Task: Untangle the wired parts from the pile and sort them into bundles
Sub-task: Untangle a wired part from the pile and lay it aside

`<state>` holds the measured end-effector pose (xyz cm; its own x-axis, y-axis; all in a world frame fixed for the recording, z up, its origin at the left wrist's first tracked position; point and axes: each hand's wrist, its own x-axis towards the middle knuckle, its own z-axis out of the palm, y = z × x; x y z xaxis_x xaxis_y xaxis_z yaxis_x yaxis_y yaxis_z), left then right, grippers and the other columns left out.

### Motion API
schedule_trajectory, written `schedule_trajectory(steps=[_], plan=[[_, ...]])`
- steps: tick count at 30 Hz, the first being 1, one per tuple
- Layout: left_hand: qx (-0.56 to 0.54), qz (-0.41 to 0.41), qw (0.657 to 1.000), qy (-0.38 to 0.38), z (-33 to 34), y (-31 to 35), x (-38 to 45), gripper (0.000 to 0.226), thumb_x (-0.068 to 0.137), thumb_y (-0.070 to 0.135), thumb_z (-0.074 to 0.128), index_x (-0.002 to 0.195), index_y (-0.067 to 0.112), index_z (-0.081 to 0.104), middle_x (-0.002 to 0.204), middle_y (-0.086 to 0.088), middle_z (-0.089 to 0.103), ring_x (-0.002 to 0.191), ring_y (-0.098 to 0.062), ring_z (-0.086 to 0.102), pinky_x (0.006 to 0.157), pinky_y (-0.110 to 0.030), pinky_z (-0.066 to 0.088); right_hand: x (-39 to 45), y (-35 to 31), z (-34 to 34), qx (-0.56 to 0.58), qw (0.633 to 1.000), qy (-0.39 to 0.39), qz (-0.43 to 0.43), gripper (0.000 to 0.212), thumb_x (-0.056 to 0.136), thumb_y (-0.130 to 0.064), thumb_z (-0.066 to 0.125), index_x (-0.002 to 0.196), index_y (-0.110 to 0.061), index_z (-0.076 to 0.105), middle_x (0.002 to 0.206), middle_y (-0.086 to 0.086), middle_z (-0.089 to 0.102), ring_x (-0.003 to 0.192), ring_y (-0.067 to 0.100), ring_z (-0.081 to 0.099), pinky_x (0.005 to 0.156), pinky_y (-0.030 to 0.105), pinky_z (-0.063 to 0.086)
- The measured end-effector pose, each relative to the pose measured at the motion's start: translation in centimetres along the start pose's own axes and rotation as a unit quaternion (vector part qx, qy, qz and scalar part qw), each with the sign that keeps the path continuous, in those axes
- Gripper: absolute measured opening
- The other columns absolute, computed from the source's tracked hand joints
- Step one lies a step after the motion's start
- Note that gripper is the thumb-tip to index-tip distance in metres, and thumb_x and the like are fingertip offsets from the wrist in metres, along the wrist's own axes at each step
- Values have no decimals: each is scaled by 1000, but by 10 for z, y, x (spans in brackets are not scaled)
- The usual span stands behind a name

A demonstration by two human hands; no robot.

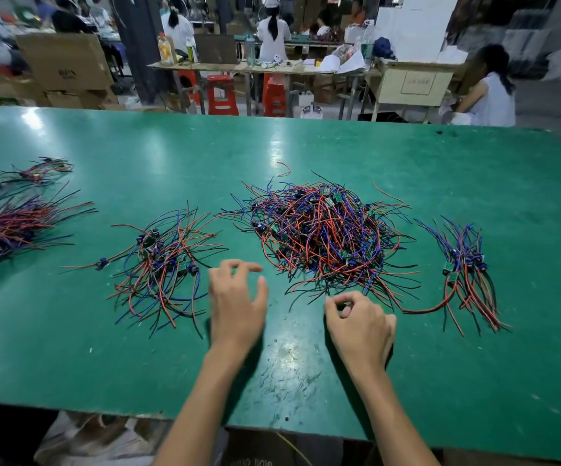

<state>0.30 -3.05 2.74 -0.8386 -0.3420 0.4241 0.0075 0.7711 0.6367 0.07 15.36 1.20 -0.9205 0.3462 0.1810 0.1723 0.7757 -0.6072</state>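
The big tangled pile [323, 233] lies at the centre of the green counter [474, 381], so both hands reach it easily. The left hand [235, 304] and right hand [359, 324] hover at 6 o'clock from it, fingers loosely curled, holding nothing. A loose bundle [165, 264] lies at 9 o'clock, a neat bundle [467, 270] at 3 o'clock; crossing wires will probably resist pulling

— Where's the main pile?
— The tangled pile [323, 233] sits mid-table: red, blue and black wires knotted around small green boards.
— And the sorted ones?
— A loose bundle [165, 264] lies left of it, wires fanned out. A neater bundle [467, 270] lies to the right, leads trailing toward the near edge. Two more bundles [10, 227] lie far left.
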Motion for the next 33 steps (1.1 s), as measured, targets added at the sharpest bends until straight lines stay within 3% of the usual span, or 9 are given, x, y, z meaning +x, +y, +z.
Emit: schedule_trajectory(steps=[3,7,10,14,18,21,24,29,33], plan=[[-61,19,996,-63,22,21,-17,18,96,28,63,112,23,69,109,3,54,108,-14,43,100,-35,40,-2,0,1,-33,999,-12,-21,24,90,-55,61,90,-33,69,85,-9,69,92,19,63,85,36,34],[-34,40,996,-65,38,36,-32,25,95,30,63,118,22,65,112,1,55,107,-20,45,97,-34,38,-1,4,-2,-24,999,-33,-24,24,93,-52,59,85,-32,71,82,-10,70,92,19,64,87,36,34],[-16,32,999,-36,37,39,-39,9,95,32,63,96,24,66,93,5,59,91,-20,51,84,-35,40,-5,0,-2,-58,997,-12,-40,25,91,-50,57,84,-31,71,79,-8,72,88,18,66,86,36,33],[-14,-25,993,-118,36,41,-38,29,96,41,55,82,21,70,74,3,68,77,-24,62,74,-35,43,-8,0,-1,-48,997,11,-56,24,90,-52,62,99,-33,74,82,-6,74,86,17,68,86,36,36],[-20,-49,990,-129,36,46,-36,23,96,38,55,100,27,76,92,-1,74,94,-27,60,82,-34,39,-9,1,0,-3,996,-6,-91,15,86,-42,69,87,-31,79,64,-5,70,71,20,65,84,33,38],[-21,-83,985,-150,39,45,-33,26,95,43,59,113,33,74,109,2,58,112,-19,50,96,-35,39,-11,2,-1,55,990,-49,-121,13,84,-41,74,77,-31,78,51,-9,62,62,21,60,80,32,41],[-39,-109,984,-138,40,43,-29,16,91,37,67,99,28,78,107,5,48,114,-17,46,99,-33,40,-11,6,-3,90,979,-99,-151,6,81,-38,76,78,-34,79,47,-18,54,60,16,53,71,32,39],[-35,-110,978,-176,34,33,-24,15,91,33,69,94,22,79,105,7,42,115,-17,48,92,-25,35,-10,8,-6,155,968,-140,-140,12,82,-29,78,71,-31,75,67,-16,70,68,8,61,75,34,48],[-32,-63,973,-219,25,30,-31,20,84,50,74,84,30,72,103,8,44,105,-13,51,89,-29,40,-4,11,-3,206,976,-53,-47,14,89,-25,70,75,-29,71,72,-11,70,71,0,61,68,18,46]])
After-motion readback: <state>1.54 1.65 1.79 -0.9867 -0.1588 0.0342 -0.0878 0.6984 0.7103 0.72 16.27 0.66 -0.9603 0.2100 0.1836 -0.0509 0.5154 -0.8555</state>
